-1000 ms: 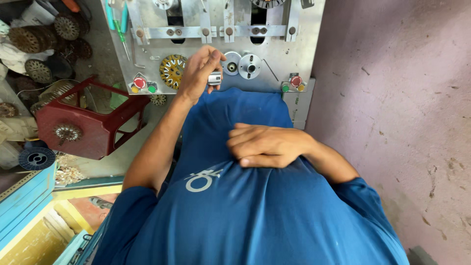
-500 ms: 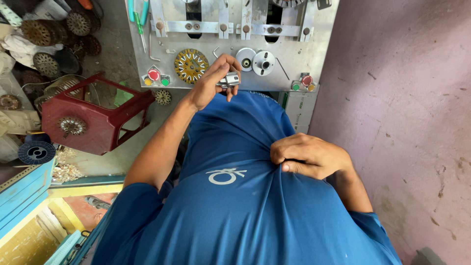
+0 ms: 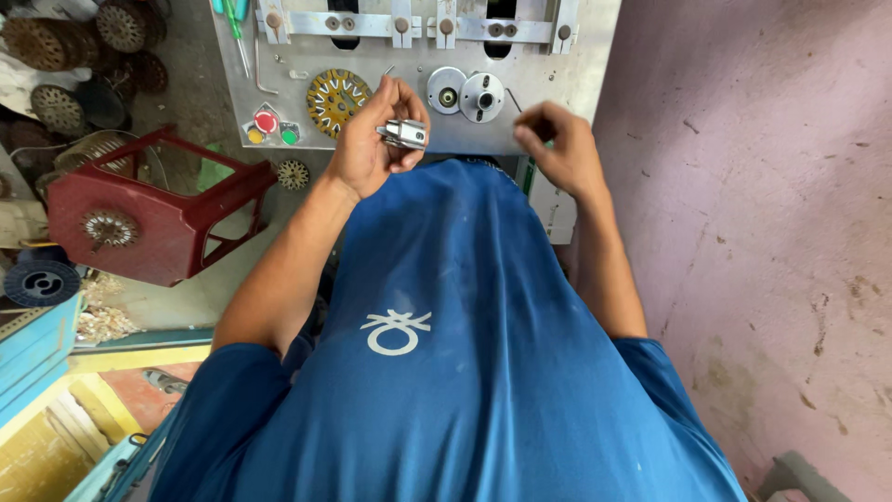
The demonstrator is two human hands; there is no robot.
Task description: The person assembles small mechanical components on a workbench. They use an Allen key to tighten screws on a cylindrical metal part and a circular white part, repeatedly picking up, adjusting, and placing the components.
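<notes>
At the far left a heap of round laminated stator cores (image 3: pixel 56 56) lies on the floor, brown and dusty. Below them a red plastic stool (image 3: pixel 153 218) lies tipped on its side, with another small round core (image 3: pixel 110 228) resting against it, and a black wire spool (image 3: pixel 39 282) sits just beside its lower left corner. Blue and yellow crates (image 3: pixel 37 409) fill the bottom left corner.

Further right stands a grey metal machine panel (image 3: pixel 576 56). On its left part hang green-handled screwdrivers (image 3: pixel 232 19); lower down are three push buttons (image 3: pixel 268 128) — yellow, red and green — and near them a yellow slotted disc (image 3: pixel 336 100) lies flat against the panel.

The left hand (image 3: pixel 372 144) is raised in front of the panel, its fingers curled around a small silver metal fitting (image 3: pixel 402 134), which is pinched between thumb and fingertips just above the blue shirt (image 3: pixel 446 353). The fitting sits just beside the yellow disc in the view, and left of two round silver hubs (image 3: pixel 467 91) mounted on the panel.

The right hand (image 3: pixel 557 149) hovers in front of the panel's right edge — fingers half curled, loosely bent toward the thumb, holding nothing that can be seen. To the right of it runs a pink plastered wall (image 3: pixel 762 232), stained and scuffed.
</notes>
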